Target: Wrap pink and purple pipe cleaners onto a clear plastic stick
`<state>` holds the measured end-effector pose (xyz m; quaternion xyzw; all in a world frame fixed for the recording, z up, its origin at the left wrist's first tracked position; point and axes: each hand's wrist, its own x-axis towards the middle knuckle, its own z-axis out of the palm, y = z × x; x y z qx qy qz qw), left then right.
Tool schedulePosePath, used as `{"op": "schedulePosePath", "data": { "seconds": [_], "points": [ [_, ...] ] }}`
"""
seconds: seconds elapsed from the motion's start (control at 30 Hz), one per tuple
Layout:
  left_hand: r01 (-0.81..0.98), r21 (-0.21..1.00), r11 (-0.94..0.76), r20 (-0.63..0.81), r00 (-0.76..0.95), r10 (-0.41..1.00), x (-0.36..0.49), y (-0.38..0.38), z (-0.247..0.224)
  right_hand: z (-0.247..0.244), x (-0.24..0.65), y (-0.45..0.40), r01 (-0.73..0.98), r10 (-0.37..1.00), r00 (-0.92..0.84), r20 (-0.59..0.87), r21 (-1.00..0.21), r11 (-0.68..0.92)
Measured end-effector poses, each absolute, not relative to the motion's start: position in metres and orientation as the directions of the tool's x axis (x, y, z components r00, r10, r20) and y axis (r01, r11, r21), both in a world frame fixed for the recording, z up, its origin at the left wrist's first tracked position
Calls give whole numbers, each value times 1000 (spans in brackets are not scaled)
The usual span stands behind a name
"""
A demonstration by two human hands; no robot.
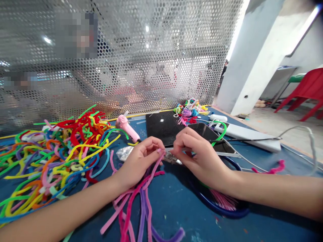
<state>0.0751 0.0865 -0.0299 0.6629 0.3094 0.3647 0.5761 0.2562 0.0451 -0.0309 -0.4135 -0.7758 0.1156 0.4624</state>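
Note:
My left hand (141, 161) is closed, thumb and forefinger pinching the end of a pink pipe cleaner (154, 170). Below it, more pink, magenta and purple pipe cleaners (143, 208) hang or lie toward the near edge. My right hand (199, 156) is just to the right, fingers curled together in a pinch; whatever is between its fingertips is too small to make out. A small gap separates the two hands. Under my right wrist lies a dark blue ring (219, 211) with thin pink strands (224, 200) inside it.
Many coloured pipe cleaners (68, 148) are heaped at the left. Behind my hands are a pink glue gun (127, 128), a black panel (164, 127), a phone-like device (202, 131), yarn bundles (190, 111) and white cables. Perforated metal (121, 67) stands along the back.

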Motion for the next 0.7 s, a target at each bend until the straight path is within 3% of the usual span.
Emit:
{"op": "schedulePosePath", "data": {
  "seconds": [0.4,0.53,0.7],
  "points": [
    [-132,991,13,58,524,850,74,89,-37,-30,255,40,740,662,-499,560,-122,661],
    [-142,990,-21,92,517,851,75,90,-36,-30,256,39,749,659,-508,555,-93,656],
    [-143,990,14,65,531,845,75,91,-37,-30,254,41,740,680,-481,553,-160,653]
  ]
}}
